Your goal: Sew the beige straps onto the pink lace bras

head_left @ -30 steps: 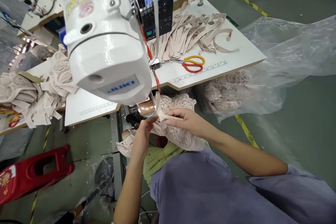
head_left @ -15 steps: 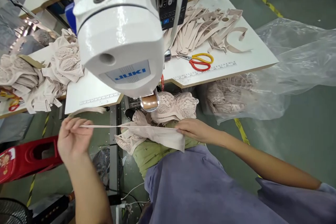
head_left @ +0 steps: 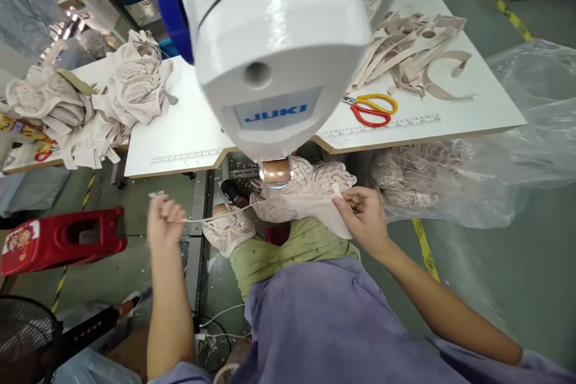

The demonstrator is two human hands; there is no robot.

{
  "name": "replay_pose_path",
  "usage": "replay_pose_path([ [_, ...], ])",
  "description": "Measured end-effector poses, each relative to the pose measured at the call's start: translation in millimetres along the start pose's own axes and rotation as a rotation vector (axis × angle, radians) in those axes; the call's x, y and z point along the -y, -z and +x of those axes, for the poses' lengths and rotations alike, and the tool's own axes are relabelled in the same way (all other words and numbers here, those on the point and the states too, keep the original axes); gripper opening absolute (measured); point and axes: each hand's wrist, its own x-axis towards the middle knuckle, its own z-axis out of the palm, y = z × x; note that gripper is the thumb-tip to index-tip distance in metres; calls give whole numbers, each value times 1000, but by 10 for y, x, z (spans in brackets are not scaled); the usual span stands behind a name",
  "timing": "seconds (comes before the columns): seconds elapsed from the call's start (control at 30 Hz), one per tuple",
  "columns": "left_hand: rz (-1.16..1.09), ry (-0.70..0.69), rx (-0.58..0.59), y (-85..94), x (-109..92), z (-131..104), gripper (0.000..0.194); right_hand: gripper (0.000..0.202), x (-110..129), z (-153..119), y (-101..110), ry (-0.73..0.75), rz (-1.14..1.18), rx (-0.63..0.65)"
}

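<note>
Two hands stretch one lace garment (head_left: 306,204) below the sewing machine (head_left: 274,54). Left hand (head_left: 164,222) is closed on a thin strap (head_left: 216,216), drawn sideways to keep it taut; right hand (head_left: 364,216) pinches the fabric edge as anchor, above the lap.

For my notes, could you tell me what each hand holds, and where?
Left hand grips the strap at its end; right hand pinches the garment's edge.

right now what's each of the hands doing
left hand: shut on the strap
right hand: shut on the beige garment
</note>
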Motion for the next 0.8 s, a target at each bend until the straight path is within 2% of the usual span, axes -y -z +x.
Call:
replay_pose_path([
  [0.03, 152, 70, 101, -152, 215, -99, 25, 31, 63, 5, -51, 15, -18, 65],
  [0.07, 309, 115, 213, -308, 434, -207, 25, 29, 146, 17, -100, 22, -25, 183],
  [0.13, 395, 191, 308, -592, 826, -434, 25, 29, 345, 49, -182, 15, 27, 455],
  [0.17, 419, 218, 347, -706, 977, -542, 24, 31, 445, 65, -212, 5, 71, 552],
  [0.23, 511, 223, 432, -871, 1159, -731, 26, 36, 614, 91, -241, -13, 134, 654],
  [0.3, 682, 177, 526, -971, 1197, -865, 28, 40, 729, 109, -238, -11, 144, 689],
  [0.4, 955, 73, 630, -1071, 1118, -959, 29, 39, 831, 138, -203, 54, 81, 700],
  [0.5, 1176, -41, 722, -1143, 1054, -938, 27, 29, 889, 192, -164, 143, -7, 738],
  [0.6, 1332, -131, 823, -1140, 1089, -848, 27, 27, 854, 263, -137, 179, -91, 857],
  [0.63, 1356, -192, 805, -1113, 1122, -818, 24, 29, 809, 288, -140, 175, -113, 875],
  [0.67, 1356, -270, 733, -1075, 1166, -798, 21, 32, 747, 313, -156, 158, -116, 862],
  [0.73, 1253, -387, 488, -973, 1289, -798, 29, 37, 597, 352, -232, 56, -32, 693],
  [0.77, 1145, -351, 369, -920, 1368, -822, 32, 40, 525, 359, -292, -24, 51, 558],
  [0.8, 1002, -210, 347, -872, 1456, -859, 35, 42, 468, 350, -362, -103, 144, 418],
])
